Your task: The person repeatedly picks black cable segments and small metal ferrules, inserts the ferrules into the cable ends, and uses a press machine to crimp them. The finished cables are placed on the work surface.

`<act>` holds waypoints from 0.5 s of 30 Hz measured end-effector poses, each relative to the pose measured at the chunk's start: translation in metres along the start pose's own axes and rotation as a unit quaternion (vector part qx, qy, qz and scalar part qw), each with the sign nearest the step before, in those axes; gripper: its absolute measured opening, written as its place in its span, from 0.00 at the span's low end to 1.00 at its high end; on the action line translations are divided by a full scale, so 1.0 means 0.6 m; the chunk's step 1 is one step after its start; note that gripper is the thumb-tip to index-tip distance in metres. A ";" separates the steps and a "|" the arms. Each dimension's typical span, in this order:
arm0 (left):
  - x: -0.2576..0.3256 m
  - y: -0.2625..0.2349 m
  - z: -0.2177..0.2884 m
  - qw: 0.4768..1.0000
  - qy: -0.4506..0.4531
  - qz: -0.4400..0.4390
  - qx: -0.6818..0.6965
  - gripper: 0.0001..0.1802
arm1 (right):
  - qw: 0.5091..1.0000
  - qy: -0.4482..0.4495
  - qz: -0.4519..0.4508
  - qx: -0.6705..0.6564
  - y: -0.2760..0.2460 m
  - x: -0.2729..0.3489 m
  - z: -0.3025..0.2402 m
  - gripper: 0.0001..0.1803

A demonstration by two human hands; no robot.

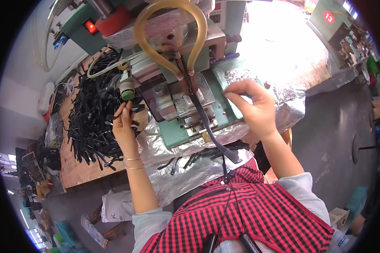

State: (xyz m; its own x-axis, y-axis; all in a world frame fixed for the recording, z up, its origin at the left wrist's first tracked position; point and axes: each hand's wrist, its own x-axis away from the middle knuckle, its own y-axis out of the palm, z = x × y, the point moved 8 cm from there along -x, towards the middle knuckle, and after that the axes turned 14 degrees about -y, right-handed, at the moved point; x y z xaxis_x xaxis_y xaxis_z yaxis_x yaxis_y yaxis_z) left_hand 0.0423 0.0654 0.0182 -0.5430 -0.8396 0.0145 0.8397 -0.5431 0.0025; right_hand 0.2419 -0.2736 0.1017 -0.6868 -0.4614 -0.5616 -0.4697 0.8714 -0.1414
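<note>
Green metal machine (202, 63): one long black flexible strip (206, 122) in place.
Black strip heap (93, 114): done or waiting, unclear.
Left hand (124, 127): fingers half-curled, hold unclear.
Right hand (258, 108): fingertips nearly meeting, hold unclear.

Holding the left hand (124, 128) just below a green button (128, 95), near a heap of black strips (88, 122) on the desk (74, 175); curling the right hand (258, 107) near a long strap (205, 121) extending from the machine (202, 62).

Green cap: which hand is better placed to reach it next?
Left hand, probably: it is close to the green cap, while the right hand is across beyond the black strap.
</note>
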 end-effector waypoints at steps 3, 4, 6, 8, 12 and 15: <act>0.012 -0.014 0.029 0.998 -0.065 0.008 0.001 0.23 | 0.993 -0.103 0.054 -0.004 0.060 -0.040 -0.042 0.09; 0.020 -0.019 0.028 0.998 -0.047 0.029 -0.007 0.19 | 0.991 -0.092 0.077 -0.056 0.076 -0.042 -0.037 0.12; 0.042 -0.006 0.048 0.998 0.015 0.061 0.012 0.12 | 0.987 -0.052 0.096 -0.117 0.089 -0.039 -0.024 0.19; 0.087 0.035 0.147 0.991 0.084 0.054 0.088 0.05 | 0.985 0.002 0.094 -0.144 0.092 -0.037 -0.013 0.24; 0.186 0.081 0.302 0.953 0.286 -0.017 0.098 0.06 | 0.983 0.020 0.070 -0.167 0.106 -0.047 -0.050 0.29; 0.226 0.103 0.315 0.929 0.361 -0.062 0.058 0.08 | 0.979 0.050 0.077 -0.181 0.116 -0.041 -0.062 0.31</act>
State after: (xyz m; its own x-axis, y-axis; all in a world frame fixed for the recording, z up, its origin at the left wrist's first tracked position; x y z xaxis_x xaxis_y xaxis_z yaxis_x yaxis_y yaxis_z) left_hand 0.0217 -0.0798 0.2093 -0.4626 -0.5836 -0.6674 0.7424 -0.6665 0.0682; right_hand 0.2055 -0.2076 0.1363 -0.8067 -0.3595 -0.4690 -0.5107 0.8234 0.2474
